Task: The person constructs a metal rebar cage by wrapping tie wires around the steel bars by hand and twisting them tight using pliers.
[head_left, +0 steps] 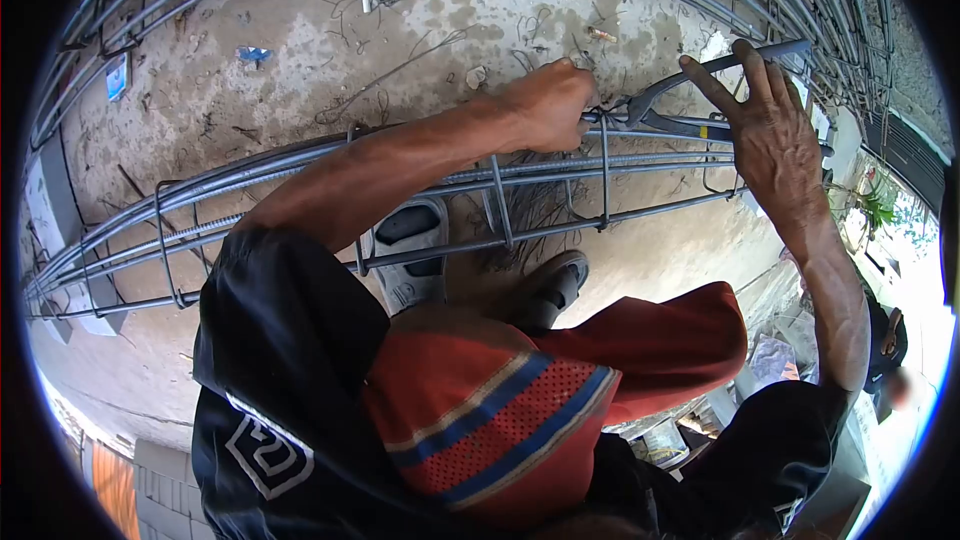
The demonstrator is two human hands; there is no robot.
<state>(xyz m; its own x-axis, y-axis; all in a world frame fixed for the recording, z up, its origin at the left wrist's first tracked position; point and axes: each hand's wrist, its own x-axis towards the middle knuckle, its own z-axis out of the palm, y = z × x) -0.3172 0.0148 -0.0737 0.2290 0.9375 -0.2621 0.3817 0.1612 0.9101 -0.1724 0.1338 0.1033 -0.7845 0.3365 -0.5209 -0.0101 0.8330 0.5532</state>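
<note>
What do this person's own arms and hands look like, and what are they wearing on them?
Both the left hand and right hand are bare, with no gloves or watch visible. The forearms are uncovered below loose black sleeves. A white-outlined emblem marks the black clothing on the left side.

Grey, ribbed metal rebar (pixel 390 172) above a rough, stained concrete-like floor (pixel 290 70).

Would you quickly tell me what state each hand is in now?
Left hand: fingers curled closed at the rebar cage; what it grips cannot be told.
Right hand: holding the pincers, handles apart.
</note>
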